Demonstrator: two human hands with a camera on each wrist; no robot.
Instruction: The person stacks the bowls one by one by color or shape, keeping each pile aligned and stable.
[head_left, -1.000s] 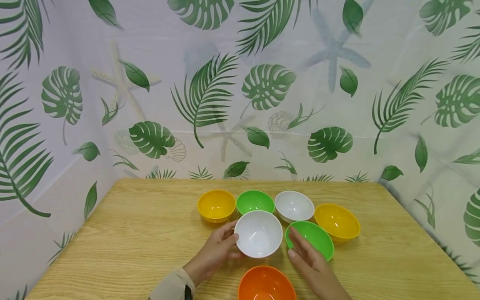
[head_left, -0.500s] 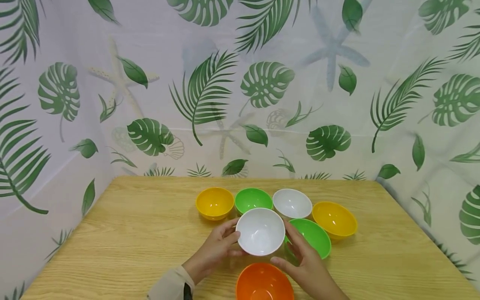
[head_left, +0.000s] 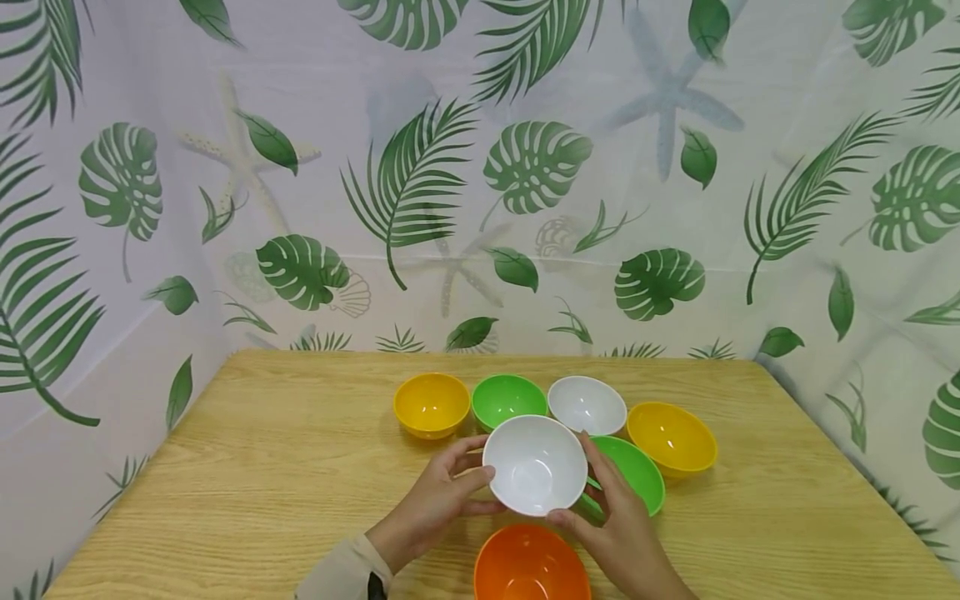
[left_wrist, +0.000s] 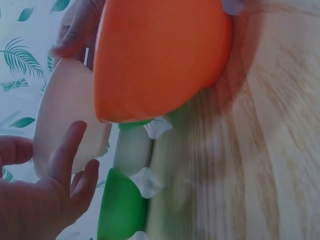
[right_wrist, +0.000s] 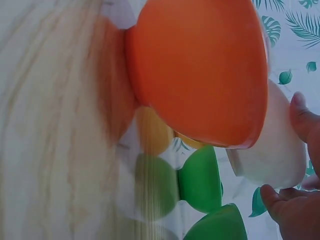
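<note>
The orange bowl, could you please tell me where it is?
In the head view, the orange bowl is at the bottom edge, right of centre, just below the held white bowl.

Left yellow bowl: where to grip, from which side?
I'd pinch the left rim of the left yellow bowl, coming from its left. It sits mouth up with that rim exposed, and no bowl stands on that side, while the far green bowl crowds its right. The left hand is nearer but holds a white bowl.
</note>
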